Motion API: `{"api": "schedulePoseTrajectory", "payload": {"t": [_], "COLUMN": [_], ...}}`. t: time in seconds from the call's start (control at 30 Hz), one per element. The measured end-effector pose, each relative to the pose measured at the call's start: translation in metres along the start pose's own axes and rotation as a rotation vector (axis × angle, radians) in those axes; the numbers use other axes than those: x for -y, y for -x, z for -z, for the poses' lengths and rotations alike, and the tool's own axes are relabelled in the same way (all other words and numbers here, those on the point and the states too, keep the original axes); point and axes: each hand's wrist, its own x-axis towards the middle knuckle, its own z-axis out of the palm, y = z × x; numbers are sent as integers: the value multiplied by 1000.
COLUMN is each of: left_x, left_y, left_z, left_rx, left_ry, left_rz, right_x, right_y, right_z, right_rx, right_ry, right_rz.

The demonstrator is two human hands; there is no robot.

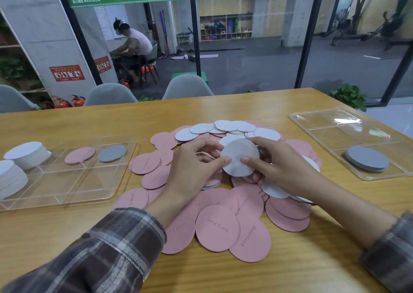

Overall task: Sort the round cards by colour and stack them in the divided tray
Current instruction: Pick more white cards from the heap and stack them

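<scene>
Wooden bench (223, 107): light grain, carries all items listed.

Small stack of white round cards (240, 156): held above the middle of the heap, tilted toward the camera, faint lettering on the top face.

Left hand (194, 169): fingers curled, thumb tip and fingertips pinching the stack's left edge.

Right hand (281, 169): thumb pressed on the stack's face, fingers curled round its right and lower edge.

Loose pink round cards (218, 228): spread overlapping on the bench below and around both hands, several reading "Good luck".

Loose white round cards (232, 126): overlapping along the far side of the heap; a few more lie under the right hand.

Clear plastic divided tray, left (73, 200): two tall stacks of white cards (26, 153) in its left compartments; one pink card (80, 155) and one grey card (112, 153) lie flat in separate far compartments; the near compartments hold nothing.

Clear plastic divided tray, right (324, 122): a low stack of grey round cards (367, 158) in its near compartment.

Plaid sleeves (111, 248): on both forearms.

Grey chairs (187, 87): beyond the far edge of the bench.
</scene>
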Motion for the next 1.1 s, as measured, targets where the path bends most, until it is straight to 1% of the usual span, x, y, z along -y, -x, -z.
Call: {"api": "schedulePoseTrajectory", "payload": {"t": [0.07, 0.13, 0.2, 0.27, 0.33, 0.47, 0.53, 0.67, 0.93, 1.1], "left_x": [-2, -3, 0, 8, 15, 20, 21, 23, 17, 19], "left_y": [1, 1, -2, -9, -18, -26, -25, -24, -16, -14], "left_z": [-2, -4, -5, -4, -4, -7, -7, -1, 8, 9], "left_rx": [3, -8, -28, -18, 52, 265, 306, 256, 144, 159], "left_ry": [-11, -47, -137, -270, -407, -609, -670, -682, -606, -599], "left_rz": [-32, -93, -181, -248, -280, -237, -259, -285, -389, -445], "right_x": [-1, -2, -4, -5, -5, -7, -8, -8, -8, -9], "right_y": [1, 0, -1, -3, -3, -3, -4, -5, -4, -4], "right_z": [-1, -1, 2, 6, 11, 18, 19, 21, 23, 24], "right_rx": [7, -26, -87, -152, -210, -246, -256, -272, -265, -255], "right_ry": [38, 126, 205, 232, 266, 282, 289, 316, 357, 359], "right_rz": [2, 18, 34, 25, 2, -32, -42, -42, -45, -52]}}
